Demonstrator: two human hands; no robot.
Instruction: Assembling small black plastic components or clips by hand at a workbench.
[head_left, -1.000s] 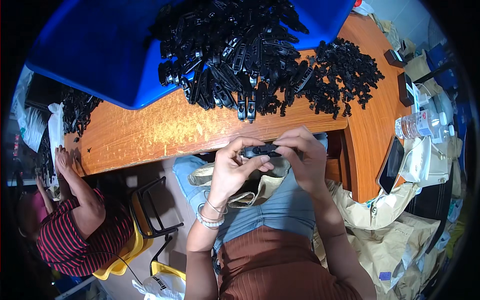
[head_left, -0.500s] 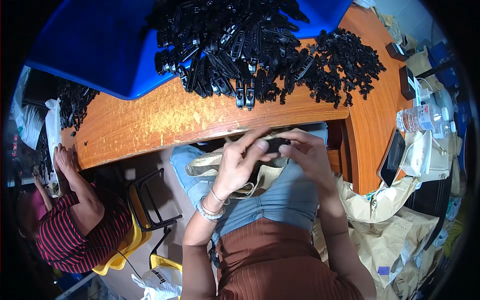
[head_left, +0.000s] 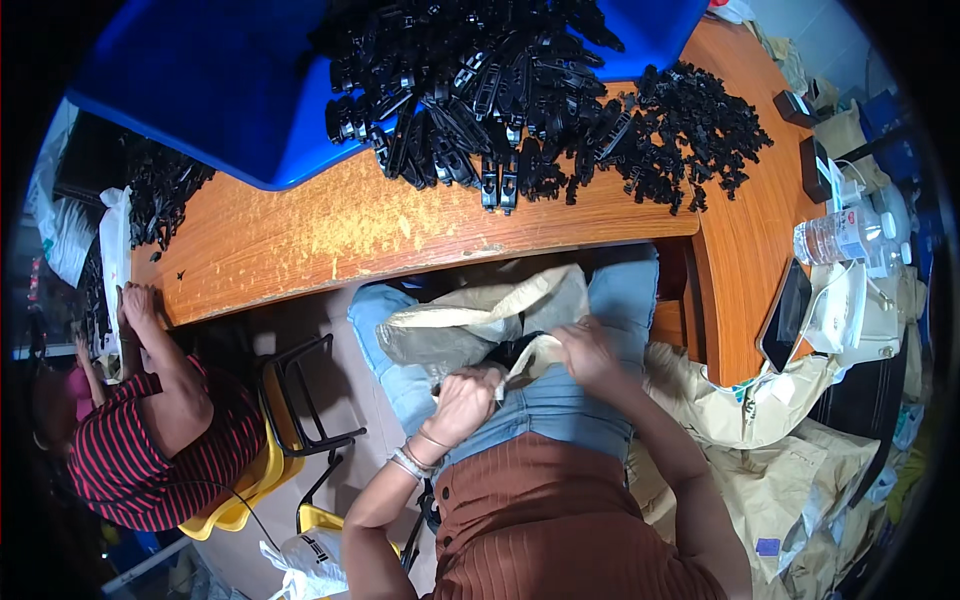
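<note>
A beige sack (head_left: 484,305) with a greyish inner side lies across my lap, its mouth spread wide. My left hand (head_left: 466,405) is closed on the sack's near edge, over the left thigh. On the right part of that same edge, my right hand (head_left: 588,350) grips a folded-over flap. Something dark shows inside the sack between the hands; I cannot make out what it is. Beyond the desk edge lies a large heap of black plastic clips (head_left: 440,120), and to its right a pile of smaller black parts (head_left: 695,130).
A blue tub (head_left: 215,90) rests on the wooden desk (head_left: 340,225). At right are a phone (head_left: 787,315), a water bottle (head_left: 835,236) and brown sacks (head_left: 760,490). A person in a striped top (head_left: 150,450) sits at left, beside a black-framed chair (head_left: 305,390).
Both hands have come down and nearer to me, from above the sack to its near edge. The dark item at my fingers no longer shows there. The sack's mouth is wider.
</note>
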